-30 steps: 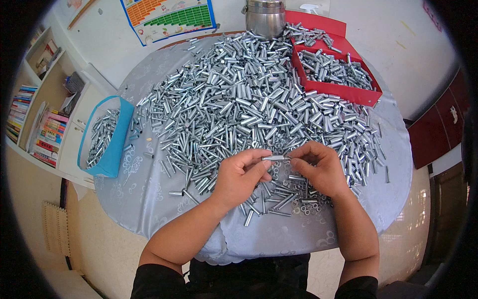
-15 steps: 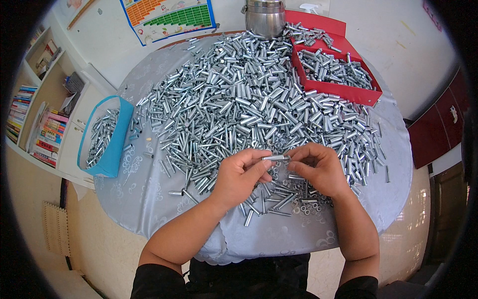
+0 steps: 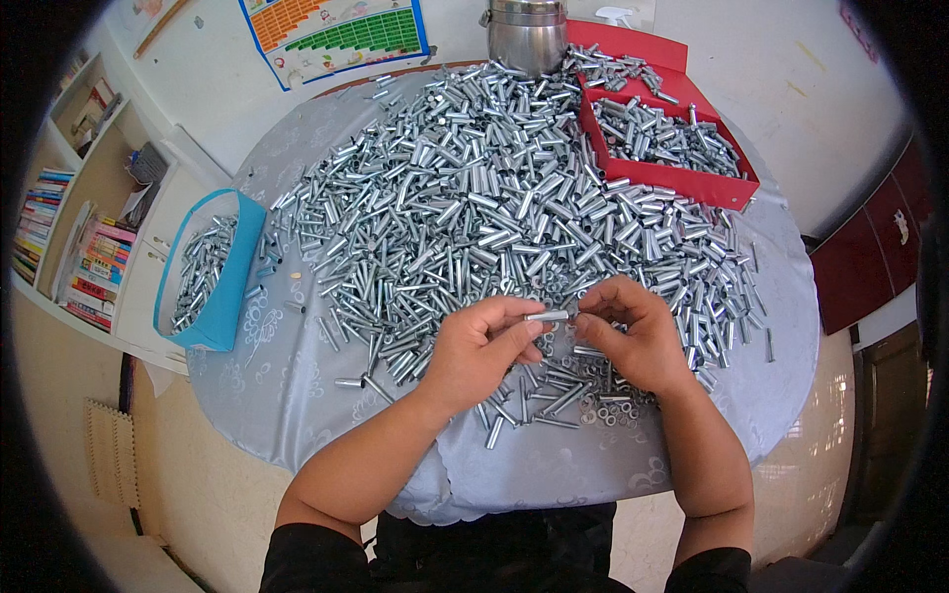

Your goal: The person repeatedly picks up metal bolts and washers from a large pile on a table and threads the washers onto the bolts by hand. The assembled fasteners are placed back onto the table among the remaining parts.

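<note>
Between the thumb and fingers of my left hand (image 3: 477, 348) is a shiny metal sleeve (image 3: 549, 316), held nearly level and pointing right. At the sleeve's right end, my right hand (image 3: 638, 341) has its thumb and forefinger pinched together. Whatever small part those fingertips hold is too small to make out. Both hands are over the near edge of a big heap of metal sleeves and bolts (image 3: 445, 188). Loose bolts (image 3: 563, 397) lie just below the hands, and small washers and nuts (image 3: 618, 410) are gathered below my right hand.
The heap covers much of a round table with a grey patterned cloth (image 3: 297, 395). A red box (image 3: 682, 188) full of metal parts is at the back right, beside a steel pot (image 3: 527, 40). On the left edge sits a blue box (image 3: 225, 311) with more parts.
My right fingertips have drawn slightly apart from the sleeve's end and the forefinger has lifted a little. The sleeve has shifted slightly right in my left hand.
</note>
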`<action>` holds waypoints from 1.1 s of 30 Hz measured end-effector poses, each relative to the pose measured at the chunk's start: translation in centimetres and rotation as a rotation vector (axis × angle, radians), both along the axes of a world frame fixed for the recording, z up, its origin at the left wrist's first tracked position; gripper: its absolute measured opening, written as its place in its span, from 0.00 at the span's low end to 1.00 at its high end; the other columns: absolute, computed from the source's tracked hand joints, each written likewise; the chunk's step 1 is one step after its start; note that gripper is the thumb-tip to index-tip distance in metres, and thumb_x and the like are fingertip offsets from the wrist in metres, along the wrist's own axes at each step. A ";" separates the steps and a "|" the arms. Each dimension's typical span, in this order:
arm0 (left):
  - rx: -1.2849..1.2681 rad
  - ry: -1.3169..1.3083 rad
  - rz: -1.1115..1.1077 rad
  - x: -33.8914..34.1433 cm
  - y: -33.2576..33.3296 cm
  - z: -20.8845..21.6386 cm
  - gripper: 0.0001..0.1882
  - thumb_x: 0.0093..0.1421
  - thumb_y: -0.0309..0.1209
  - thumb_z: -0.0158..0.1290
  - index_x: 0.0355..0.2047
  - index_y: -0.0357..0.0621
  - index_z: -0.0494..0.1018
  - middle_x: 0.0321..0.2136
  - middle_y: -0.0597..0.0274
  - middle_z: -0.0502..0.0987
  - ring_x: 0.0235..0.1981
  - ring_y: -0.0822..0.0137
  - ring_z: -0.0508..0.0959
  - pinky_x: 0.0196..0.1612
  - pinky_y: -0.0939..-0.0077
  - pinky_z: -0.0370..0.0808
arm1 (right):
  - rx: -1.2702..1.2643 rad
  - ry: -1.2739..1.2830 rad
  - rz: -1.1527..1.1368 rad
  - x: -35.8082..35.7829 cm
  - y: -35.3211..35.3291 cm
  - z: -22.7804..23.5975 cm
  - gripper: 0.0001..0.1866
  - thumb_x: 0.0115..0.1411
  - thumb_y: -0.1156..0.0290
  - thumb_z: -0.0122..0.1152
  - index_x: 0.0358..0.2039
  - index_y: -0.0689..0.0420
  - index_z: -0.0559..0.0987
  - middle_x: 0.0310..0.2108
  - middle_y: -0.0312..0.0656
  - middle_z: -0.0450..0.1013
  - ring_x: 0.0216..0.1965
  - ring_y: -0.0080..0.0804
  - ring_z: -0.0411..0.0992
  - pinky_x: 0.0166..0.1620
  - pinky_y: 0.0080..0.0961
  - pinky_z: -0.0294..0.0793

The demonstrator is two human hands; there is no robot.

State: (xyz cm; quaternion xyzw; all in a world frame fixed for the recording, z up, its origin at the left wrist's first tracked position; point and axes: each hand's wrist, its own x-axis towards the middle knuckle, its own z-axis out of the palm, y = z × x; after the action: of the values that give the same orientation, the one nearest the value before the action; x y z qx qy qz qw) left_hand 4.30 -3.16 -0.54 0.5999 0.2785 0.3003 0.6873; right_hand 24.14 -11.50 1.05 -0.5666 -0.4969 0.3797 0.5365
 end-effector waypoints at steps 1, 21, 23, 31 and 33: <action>-0.005 -0.005 -0.005 0.0 0.0 0.0 0.12 0.65 0.24 0.52 0.47 0.34 0.74 0.36 0.53 0.81 0.29 0.71 0.81 0.33 0.80 0.79 | -0.002 -0.042 0.009 0.0 0.0 0.1 0.05 0.56 0.79 0.65 0.34 0.63 0.79 0.28 0.35 0.75 0.31 0.19 0.73 0.36 0.19 0.73; -0.023 -0.055 0.111 0.2 0.3 0.0 0.11 0.65 0.24 0.51 0.47 0.33 0.73 0.36 0.55 0.81 0.28 0.73 0.80 0.32 0.81 0.79 | 0.219 -0.971 0.006 0.8 1.4 -1.0 0.06 0.48 0.69 0.67 0.27 0.56 0.82 0.25 0.41 0.73 0.31 0.42 0.72 0.37 0.38 0.70; -0.008 -0.049 0.110 0.2 0.3 -0.1 0.11 0.65 0.24 0.51 0.47 0.33 0.73 0.36 0.55 0.81 0.28 0.73 0.80 0.32 0.81 0.79 | 0.189 -0.992 -0.003 0.6 1.6 -1.3 0.06 0.48 0.68 0.66 0.27 0.56 0.82 0.25 0.41 0.73 0.32 0.42 0.72 0.38 0.38 0.70; -0.020 -0.025 0.099 0.2 0.2 0.0 0.11 0.65 0.24 0.51 0.47 0.34 0.73 0.36 0.55 0.81 0.28 0.73 0.80 0.32 0.81 0.78 | 0.117 -0.893 0.026 0.8 1.3 -1.1 0.05 0.49 0.72 0.65 0.28 0.57 0.81 0.27 0.43 0.74 0.33 0.43 0.73 0.41 0.38 0.71; -0.029 -0.024 0.103 0.2 0.1 0.1 0.11 0.65 0.24 0.52 0.47 0.34 0.73 0.36 0.55 0.81 0.28 0.73 0.80 0.32 0.82 0.78 | 0.133 -0.788 0.010 0.7 1.0 -0.6 0.05 0.50 0.74 0.64 0.29 0.58 0.80 0.27 0.43 0.75 0.32 0.40 0.73 0.39 0.34 0.72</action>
State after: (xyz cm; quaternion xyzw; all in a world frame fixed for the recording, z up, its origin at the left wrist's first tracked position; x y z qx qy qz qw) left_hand 4.49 -3.01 -0.48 0.5713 0.3053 0.3383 0.6826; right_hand 24.84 -10.50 0.40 -0.6303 -0.6911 0.1028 0.3384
